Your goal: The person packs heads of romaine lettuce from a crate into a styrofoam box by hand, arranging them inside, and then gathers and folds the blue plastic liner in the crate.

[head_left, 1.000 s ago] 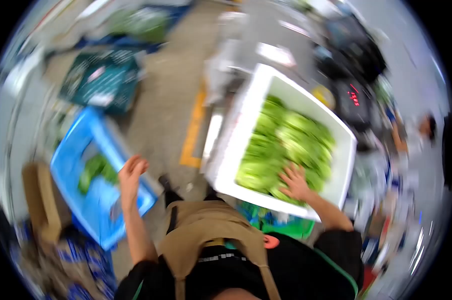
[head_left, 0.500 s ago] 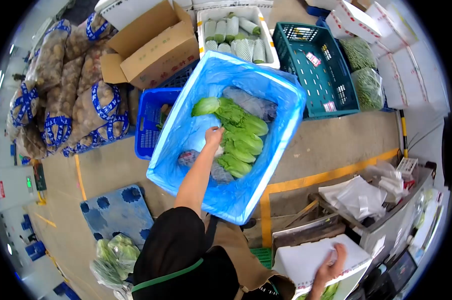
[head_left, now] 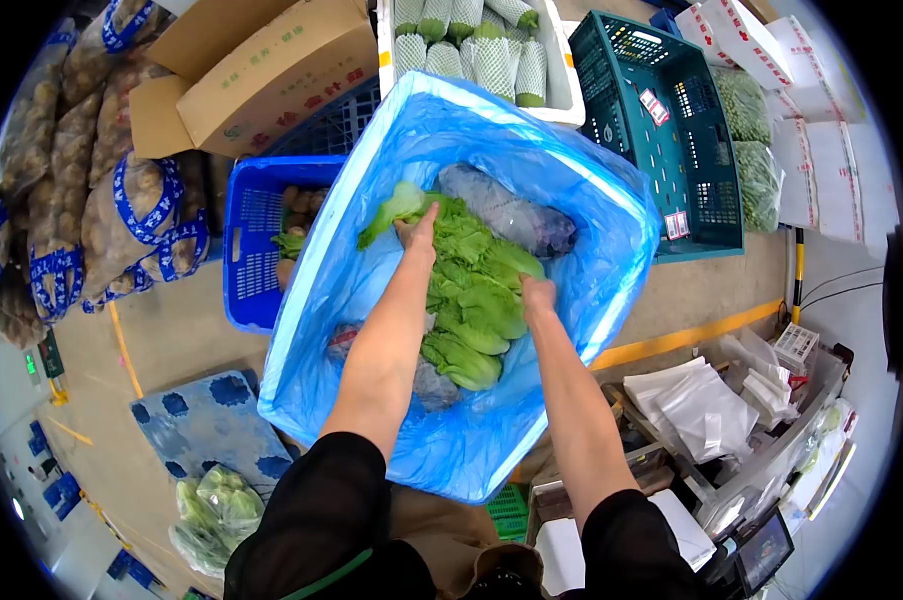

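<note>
Blue plastic lining (head_left: pixel 477 450) surrounds the green lettuce (head_left: pixel 472 290) at the dial's centre, a bagged bundle (head_left: pixel 512 212) at one o'clock. The left hand (head_left: pixel 419 230) meets the leaves at eleven o'clock, the right hand (head_left: pixel 539 293) at three; with fingertips partly hidden, whether either grasps cannot be told. Two-handed handling seems in hand; the next move calls for even support.

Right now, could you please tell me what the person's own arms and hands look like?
The left hand and right hand are bare, with no gloves or watch showing. The left sleeve and right sleeve are black and short, leaving the forearms uncovered. Thin green trim shows beside the left sleeve.
</note>
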{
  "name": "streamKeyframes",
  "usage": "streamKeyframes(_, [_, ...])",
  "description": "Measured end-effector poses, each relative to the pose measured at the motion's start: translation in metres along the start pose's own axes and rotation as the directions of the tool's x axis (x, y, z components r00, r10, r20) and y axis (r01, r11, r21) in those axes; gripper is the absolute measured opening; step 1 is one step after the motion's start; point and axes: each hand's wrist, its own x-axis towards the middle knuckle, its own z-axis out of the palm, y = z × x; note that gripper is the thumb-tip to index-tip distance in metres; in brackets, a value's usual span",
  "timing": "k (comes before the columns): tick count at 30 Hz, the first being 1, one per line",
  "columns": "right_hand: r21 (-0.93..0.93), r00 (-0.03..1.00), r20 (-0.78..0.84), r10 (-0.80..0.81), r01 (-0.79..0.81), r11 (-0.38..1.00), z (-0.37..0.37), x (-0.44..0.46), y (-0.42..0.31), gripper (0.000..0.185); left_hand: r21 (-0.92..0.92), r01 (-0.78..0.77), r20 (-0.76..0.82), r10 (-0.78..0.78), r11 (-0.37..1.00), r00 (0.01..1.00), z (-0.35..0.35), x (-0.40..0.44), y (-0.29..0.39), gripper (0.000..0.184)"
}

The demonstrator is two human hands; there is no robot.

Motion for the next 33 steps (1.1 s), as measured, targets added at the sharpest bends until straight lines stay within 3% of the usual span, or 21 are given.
streamKeyframes(1, [-0.003, 0.994, -0.021, 0.109, -0.109, 0.994, 0.005, 0.011, 0.001, 0.049, 0.02, -0.022, -0.052, 0.023, 1.0, 0.998, 0.005, 0.008, 0.0, 0.108])
streamKeyframes(4, [0.523, 0.958, 0.035, 0.286, -0.262, 0.811, 0.017, 0.029, 0.008, 0.05, -0.163, 0.124, -0.068, -0.136, 0.979, 0.988, 0.009, 0.03, -0.003, 0.105])
streamKeyframes(7, [0.625, 0.945, 0.067, 0.32, -0.289, 0.725, 0.012, 0.025, 0.002, 0.053, -0.258, 0.049, 0.074, -0.031, 0.965, 0.997, -0.01, 0.025, -0.014, 0.095])
streamKeyframes(10, [0.431, 0.975, -0.221, -0.014, 0.11, 0.896, 0.022, 0.013, 0.022, 0.053, -0.268, 0.224, 0.217, -0.168, 0.937, 0.962, -0.037, 0.01, -0.017, 0.088])
streamKeyframes(13, [0.603, 0.991, -0.03, 0.131, -0.086, 0.793, 0.014, 0.026, 0.03, 0.055, -0.457, 0.167, 0.222, -0.07, 0.874, 0.973, -0.064, -0.011, -0.046, 0.058])
streamKeyframes(16, [0.503, 0.945, 0.19, 0.266, -0.326, 0.8, 0.007, 0.049, 0.023, 0.057, -0.638, 0.184, 0.197, -0.073, 0.747, 0.978, -0.088, -0.023, -0.079, 0.04])
streamKeyframes(19, [0.33, 0.968, 0.036, 0.247, -0.245, 0.912, 0.013, 0.072, 0.041, 0.068, -0.668, 0.29, 0.288, -0.122, 0.685, 0.95, -0.117, -0.053, -0.087, 0.034])
streamKeyframes(22, [0.224, 0.993, -0.111, 0.036, -0.01, 0.975, 0.006, -0.013, -0.01, 0.078, -0.703, 0.358, 0.497, 0.064, 0.614, 0.866, -0.143, -0.08, -0.101, 0.044])
streamKeyframes(23, [0.211, 0.989, -0.147, -0.029, 0.06, 0.976, 0.009, -0.017, -0.007, 0.075, -0.71, 0.38, 0.551, 0.132, 0.593, 0.824, -0.152, -0.088, -0.107, 0.048])
streamKeyframes(24, [0.197, 0.979, -0.182, -0.097, 0.133, 0.971, 0.011, -0.019, -0.004, 0.073, -0.657, 0.413, 0.598, 0.102, 0.631, 0.795, -0.159, -0.093, -0.112, 0.05])
streamKeyframes(27, [0.271, 0.95, -0.189, -0.247, 0.292, 0.917, 0.02, -0.02, 0.009, 0.072, -0.61, 0.643, 0.756, 0.096, 0.464, 0.648, -0.181, -0.103, -0.118, 0.05])
streamKeyframes(28, [0.266, 0.942, -0.201, -0.269, 0.317, 0.91, 0.023, -0.017, 0.012, 0.071, -0.62, 0.619, 0.738, 0.09, 0.481, 0.669, -0.18, -0.11, -0.112, 0.049])
streamKeyframes(30, [0.264, 0.935, -0.217, -0.279, 0.332, 0.906, 0.024, -0.019, 0.006, 0.067, -0.578, 0.643, 0.779, 0.103, 0.503, 0.619, -0.181, -0.143, -0.072, 0.049])
streamKeyframes(33, [0.282, 0.872, -0.232, -0.432, 0.485, 0.828, 0.024, -0.053, -0.021, 0.062, -0.572, 0.619, 0.791, 0.161, 0.539, 0.59, -0.183, -0.174, -0.035, 0.051])
